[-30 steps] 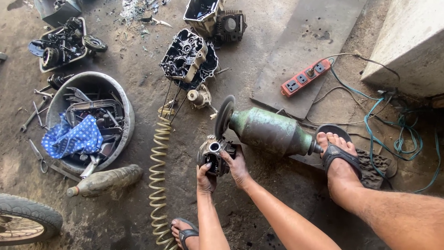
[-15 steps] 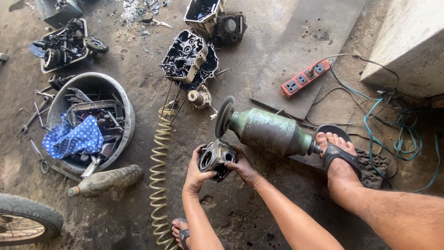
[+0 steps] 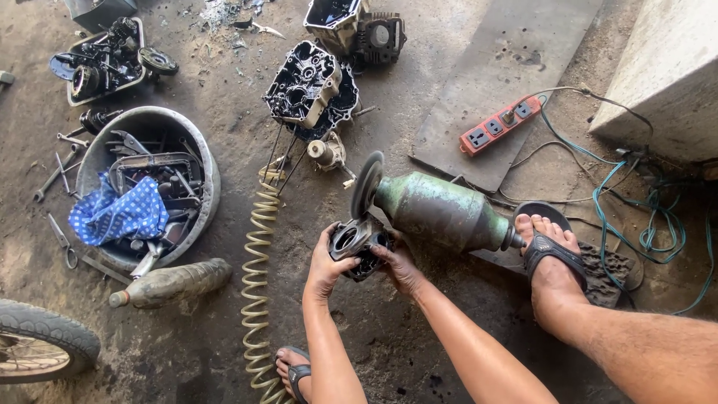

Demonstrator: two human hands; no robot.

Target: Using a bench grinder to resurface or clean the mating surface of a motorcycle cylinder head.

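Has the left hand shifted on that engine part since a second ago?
Yes. The left hand has gone from gripping low, nearer the person, to cupping the engine part's left side, closer to the coiled air hose. The bench grinder looks unmoved.

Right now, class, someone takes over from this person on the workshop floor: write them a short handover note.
Left hand and right hand: both grip the small metal engine part, one on each side, holding it at the grinding wheel of the green motor.
A sandalled foot rests at the motor's far end.
Done: part is up at the wheel.
Left: cannot tell how much grinding remains.
Nearby: coiled hose, basin of tools.
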